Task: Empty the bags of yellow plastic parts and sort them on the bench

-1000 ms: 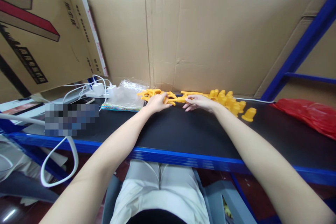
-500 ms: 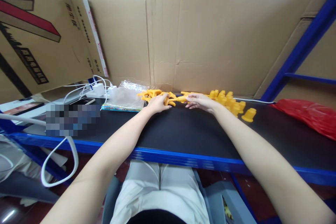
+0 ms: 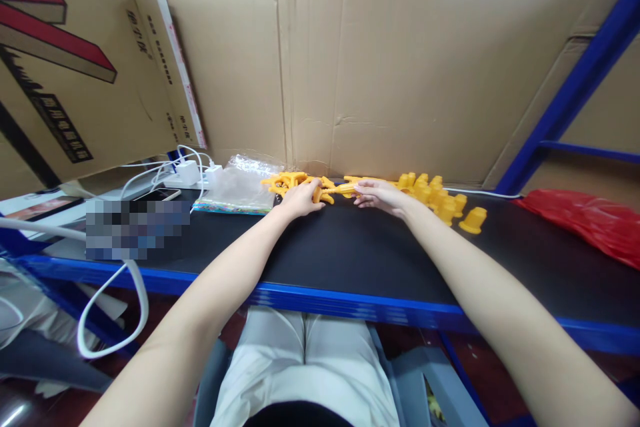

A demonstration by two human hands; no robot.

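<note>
Both hands work at the far edge of the black table [image 3: 350, 247], the left hand [image 3: 299, 199] closed on a branched orange plastic sprue [image 3: 287, 180] and the right hand [image 3: 383, 193] pinching its neighbour [image 3: 349, 185], which I judge could snap unevenly if twisted hard.

Yellow-orange plastic parts [image 3: 300, 181] are seen on a black tabletop [image 3: 350, 247], which is edged in blue [image 3: 325, 297]. A red bag [image 3: 590, 223] is seen at the right. Plain brown cardboard [image 3: 400, 80] is set behind; the box [image 3: 65, 67] at the left is printed with red and black bands. White cables [image 3: 150, 177] and a clear bag [image 3: 240, 183] with a multicoloured speckled edge are seen. The trousers [image 3: 300, 360] are off-white.
</note>
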